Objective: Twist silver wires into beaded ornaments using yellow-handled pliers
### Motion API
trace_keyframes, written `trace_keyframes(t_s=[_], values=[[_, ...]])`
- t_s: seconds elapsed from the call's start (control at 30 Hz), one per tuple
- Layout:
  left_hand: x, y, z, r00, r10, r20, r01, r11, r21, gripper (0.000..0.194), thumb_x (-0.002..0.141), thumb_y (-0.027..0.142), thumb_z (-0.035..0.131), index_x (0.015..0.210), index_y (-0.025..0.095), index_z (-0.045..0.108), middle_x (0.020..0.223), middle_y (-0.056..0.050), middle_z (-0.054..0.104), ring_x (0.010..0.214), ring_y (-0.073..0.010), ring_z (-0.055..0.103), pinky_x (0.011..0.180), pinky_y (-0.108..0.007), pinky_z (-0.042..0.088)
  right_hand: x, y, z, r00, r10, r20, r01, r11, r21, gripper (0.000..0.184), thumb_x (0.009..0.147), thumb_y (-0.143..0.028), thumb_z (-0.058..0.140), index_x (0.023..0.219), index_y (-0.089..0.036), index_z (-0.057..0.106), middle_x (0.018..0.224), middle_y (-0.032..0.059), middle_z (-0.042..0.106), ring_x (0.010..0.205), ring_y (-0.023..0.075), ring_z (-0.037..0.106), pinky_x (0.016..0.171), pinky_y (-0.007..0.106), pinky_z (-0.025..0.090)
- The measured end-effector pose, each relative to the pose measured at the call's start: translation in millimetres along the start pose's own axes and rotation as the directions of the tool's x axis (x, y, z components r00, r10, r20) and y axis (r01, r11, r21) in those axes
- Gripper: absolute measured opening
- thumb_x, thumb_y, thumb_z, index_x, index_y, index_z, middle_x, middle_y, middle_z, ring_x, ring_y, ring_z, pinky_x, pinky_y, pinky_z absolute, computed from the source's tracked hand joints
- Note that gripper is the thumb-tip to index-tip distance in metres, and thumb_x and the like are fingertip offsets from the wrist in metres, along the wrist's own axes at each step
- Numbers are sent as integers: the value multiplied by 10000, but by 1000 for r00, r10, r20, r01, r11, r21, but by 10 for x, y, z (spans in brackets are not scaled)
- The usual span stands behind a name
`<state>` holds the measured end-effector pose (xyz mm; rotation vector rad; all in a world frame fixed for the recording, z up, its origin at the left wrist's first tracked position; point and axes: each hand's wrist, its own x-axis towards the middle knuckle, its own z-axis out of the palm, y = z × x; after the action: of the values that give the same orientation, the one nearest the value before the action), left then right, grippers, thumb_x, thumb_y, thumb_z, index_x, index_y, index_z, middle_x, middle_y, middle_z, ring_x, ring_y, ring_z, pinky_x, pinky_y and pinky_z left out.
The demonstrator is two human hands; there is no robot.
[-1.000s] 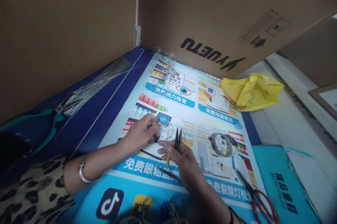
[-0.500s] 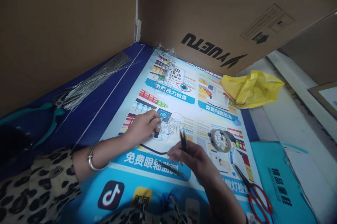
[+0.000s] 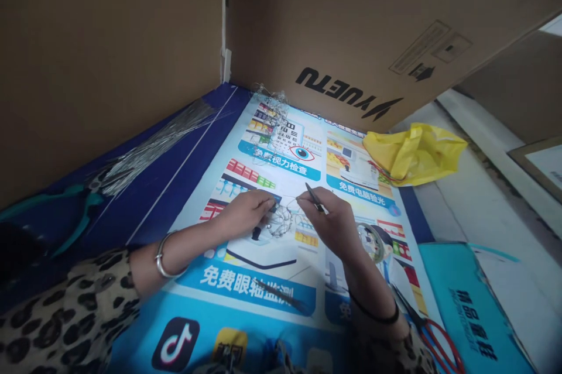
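two bare hands, one wire piece between them, above the printed sheet (image 3: 246,292). left hand (image 3: 248,213): thumb and fingertips pinched on the wire piece (image 3: 283,223), a thin, silvery, looped tangle. right hand (image 3: 329,216): curled around one pair of pliers (image 3: 312,195), dark, slim, pointed nose; fingertips at a loose strand, cannot tell whether they grip it.

one silver bracelet (image 3: 160,260), smooth, round, left wrist; one black band (image 3: 373,312), right wrist. two sleeves, spotted cloth.

left: one sheaf of straight wires (image 3: 153,146), too many to count; one teal-handled tool (image 3: 81,210) at its near end. far edge: one heap of curled wire (image 3: 273,110), springy-looking.

right: one yellow bag (image 3: 417,154), crinkled, thin plastic; one tape roll (image 3: 372,242), ring-shaped, partly behind the right forearm; one pair of scissors (image 3: 441,342), red looped handles; one teal box (image 3: 469,298), flat. behind: two flat brown cardboard panels (image 3: 307,23).
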<state>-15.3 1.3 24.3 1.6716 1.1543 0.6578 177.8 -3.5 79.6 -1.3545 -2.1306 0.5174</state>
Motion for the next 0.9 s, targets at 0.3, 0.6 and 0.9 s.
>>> trace_keyframes(t_s=[0.3,0.6,0.9], values=[[152,35,49,1000,21,16,-22,998,63,308,881,312,381,638,179,517,579,8,545,560,-141,506,538,-246,319,37,332,166,973,-217,-73,201,962,-185,119,829,-201,521,848,-197,638,799,60,660,761,182,589,701,300,469],[167,-8,59,998,51,28,-53,997,60,316,882,319,390,619,186,503,572,16,545,564,-143,506,538,-247,301,-11,410,296,976,-197,-98,187,977,-103,155,819,-151,490,869,-212,624,814,55,653,808,183,589,722,316,474],[163,-28,64,997,79,6,-79,995,62,341,891,339,370,594,187,444,560,17,507,573,-142,485,547,-255,302,-21,440,320,956,-256,-145,251,967,-52,184,794,-105,499,881,-215,618,803,50,640,802,180,579,720,330,476]])
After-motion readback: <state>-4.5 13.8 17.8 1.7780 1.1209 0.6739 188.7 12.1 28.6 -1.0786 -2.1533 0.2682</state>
